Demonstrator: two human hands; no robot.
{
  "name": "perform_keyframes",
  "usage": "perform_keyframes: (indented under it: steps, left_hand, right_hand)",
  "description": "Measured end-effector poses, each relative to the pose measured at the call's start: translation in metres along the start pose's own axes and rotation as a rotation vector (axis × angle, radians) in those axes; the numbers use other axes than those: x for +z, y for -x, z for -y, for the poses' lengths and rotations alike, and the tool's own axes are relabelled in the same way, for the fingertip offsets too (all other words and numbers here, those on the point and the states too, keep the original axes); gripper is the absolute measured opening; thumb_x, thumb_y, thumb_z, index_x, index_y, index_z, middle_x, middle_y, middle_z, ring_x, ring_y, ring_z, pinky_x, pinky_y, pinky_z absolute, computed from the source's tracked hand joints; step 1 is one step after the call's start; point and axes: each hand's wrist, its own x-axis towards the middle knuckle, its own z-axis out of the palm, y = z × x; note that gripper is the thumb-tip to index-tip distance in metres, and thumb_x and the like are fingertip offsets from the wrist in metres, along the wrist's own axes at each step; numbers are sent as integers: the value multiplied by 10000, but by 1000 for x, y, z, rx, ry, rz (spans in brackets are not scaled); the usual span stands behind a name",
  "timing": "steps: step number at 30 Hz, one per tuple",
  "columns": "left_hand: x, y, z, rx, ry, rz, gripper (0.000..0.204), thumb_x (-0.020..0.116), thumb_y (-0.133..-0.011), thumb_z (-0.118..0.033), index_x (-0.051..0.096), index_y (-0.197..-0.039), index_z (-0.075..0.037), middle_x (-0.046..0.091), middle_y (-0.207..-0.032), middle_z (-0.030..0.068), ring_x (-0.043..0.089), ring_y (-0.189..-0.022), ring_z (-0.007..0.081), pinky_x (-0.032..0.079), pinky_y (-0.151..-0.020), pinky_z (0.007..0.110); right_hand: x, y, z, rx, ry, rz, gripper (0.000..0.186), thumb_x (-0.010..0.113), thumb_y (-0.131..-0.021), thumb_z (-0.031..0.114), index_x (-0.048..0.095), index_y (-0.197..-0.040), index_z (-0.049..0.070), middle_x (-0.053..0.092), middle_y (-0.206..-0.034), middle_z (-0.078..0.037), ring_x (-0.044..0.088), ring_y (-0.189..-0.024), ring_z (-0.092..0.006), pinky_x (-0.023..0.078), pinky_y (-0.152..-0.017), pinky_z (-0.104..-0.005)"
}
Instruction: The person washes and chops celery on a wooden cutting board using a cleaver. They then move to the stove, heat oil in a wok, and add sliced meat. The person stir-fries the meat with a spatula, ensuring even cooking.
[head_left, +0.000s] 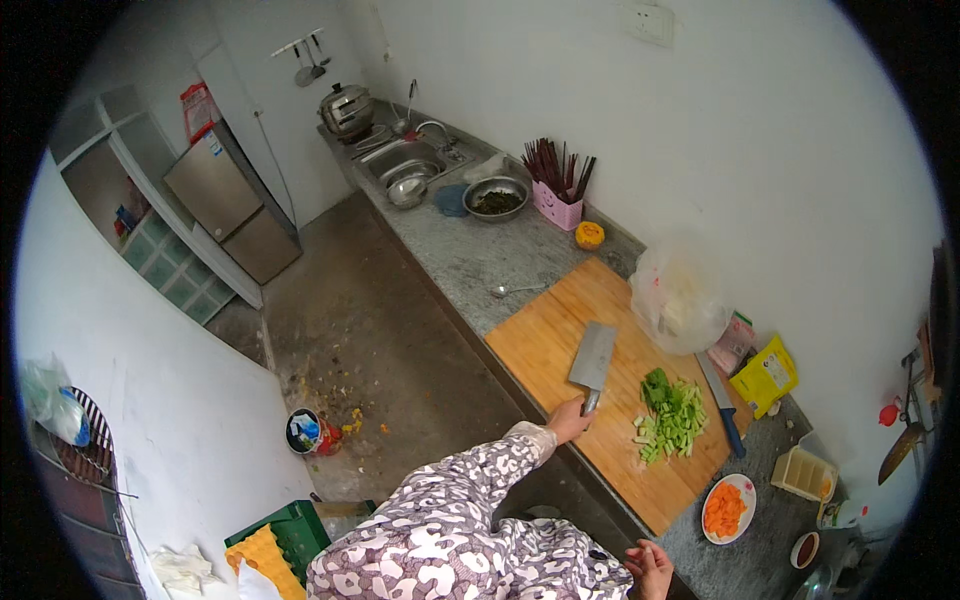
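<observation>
Greens already chopped on the board, carrots plated. My left hand fingers grip the cleaver; right hand loosely curled, holding nothing.

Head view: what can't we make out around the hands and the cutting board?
- Left hand: its fingers wrap the cleaver handle and hide it.
- Right hand: at the lower edge, grip unclear; anything in it cannot be told.
- Clear bag on the cutting board: contents blurred by the plastic.
- Metal bowl: dark contents too small to identify.
</observation>
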Motion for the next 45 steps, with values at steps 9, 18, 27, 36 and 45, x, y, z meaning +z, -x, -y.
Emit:
perform_keyframes:
  steps: [9, 18, 27, 36, 45]
  left_hand:
    - [12, 45, -11, 331, -402, -304, 149, 567, -888, -209, 674, -943, -121, 656, -814, 167, 634, -789, 397, 487, -677, 511]
    - [144, 197, -23, 253, -84, 122, 414, 585, -975, -259, 460, -681, 5, 337, -605, 28, 322, -618, 98, 324, -519, 311]
    - [281, 318, -90, 688, -119, 578, 476, 615, -898, -12, 491, -1353, -80, 530, -1222, 108, 582, -876, 167, 498, -695, 266]
    - [399, 335, -137, 970, -194, 801, 549, 652, -896, -97, 458, -1409, -95, 285, -1520, 186, 569, -1151, 309, 506, -883, 382]
    - [510, 310, -153, 837, -94, 1058, 442, 612, -913, -54, 492, -1338, -30, 363, -1458, 178, 607, -1052, 237, 554, -741, 288]
  right_hand:
    - [-7, -2, -26, -111, 180, 122, 242, 544, -996, 165, 632, -1159, 9, 707, -919, -81, 672, -837, -146, 528, -703, -254]
    - [-107, 135, -31, -435, 374, -340, 256, 599, -949, 195, 664, -1117, 14, 726, -915, -107, 679, -816, -154, 521, -709, -281]
    - [-312, 385, -103, -438, 910, -1678, 269, 646, -854, 111, 640, -1102, 7, 645, -1121, -179, 607, -1035, -360, 484, -910, -418]
    - [-414, 370, -108, 132, 816, -1649, 479, 691, -838, 214, 562, -1271, 55, 590, -1052, -216, 603, -982, -401, 499, -833, -482]
    - [-497, 349, -104, 318, 1017, -1499, 579, 678, -831, 159, 471, -1370, 123, 630, -988, -218, 659, -829, -408, 528, -724, -504]
